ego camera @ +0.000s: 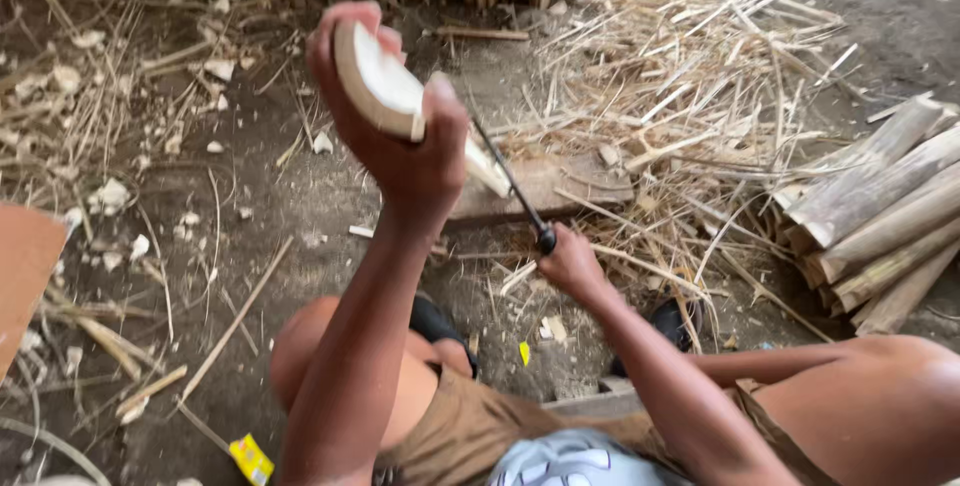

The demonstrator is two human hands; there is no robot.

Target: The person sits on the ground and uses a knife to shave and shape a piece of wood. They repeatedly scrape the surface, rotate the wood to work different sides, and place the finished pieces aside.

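Bamboo piece [378, 86] held up w/ left hand [405, 151] clamped round it, above the dirt floor [260, 206]. Right hand [568, 264] gripped tight on knife [510, 186], blade touching the piece. Split bamboo stack [880, 216] at right.

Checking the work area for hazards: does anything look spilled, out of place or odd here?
Pale chips and split strips litter the dirt floor, and a yellow wrapper lies near the knee. The left hand holds a curved bamboo piece close to the right hand's blade.

Left hand [400, 136]: raised, gripping a pale curved bamboo piece [385, 91].
Right hand [568, 264]: closed on a dark-handled knife [510, 184], blade against that piece.
Ground: split bamboo slats [880, 216] at right edge, strips [680, 76] behind.
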